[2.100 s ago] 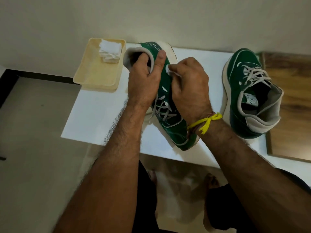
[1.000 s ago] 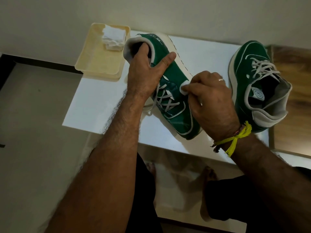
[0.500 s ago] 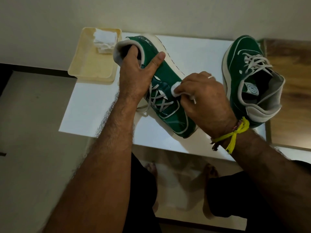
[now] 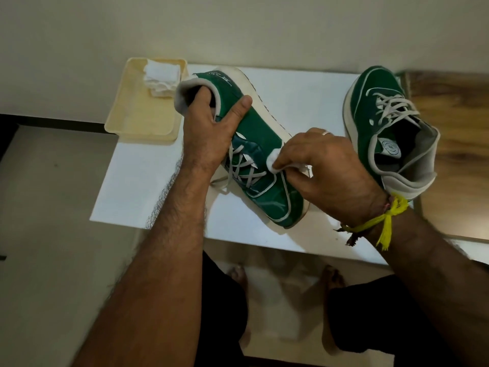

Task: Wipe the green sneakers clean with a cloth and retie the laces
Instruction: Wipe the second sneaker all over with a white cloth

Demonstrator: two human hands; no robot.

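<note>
Head view: right hand (image 4: pixel 325 168) pinches a white cloth (image 4: pixel 275 160) against the near sneaker (image 4: pixel 260 144) beside its laces (image 4: pixel 244 170); left hand (image 4: pixel 209 131) grips the collar. Short, firm strokes suit best, I judge. Second sneaker (image 4: pixel 381 112) waits on the white counter (image 4: pixel 137 186), a tray (image 4: pixel 143 112) beyond, pale wall (image 4: pixel 238 30) behind.

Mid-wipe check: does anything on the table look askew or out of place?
Only the tray: its near-left corner overhangs the white table edge. The held sneaker is tipped on its side, which suits wiping; its laces hang loose, not retied yet.
</note>
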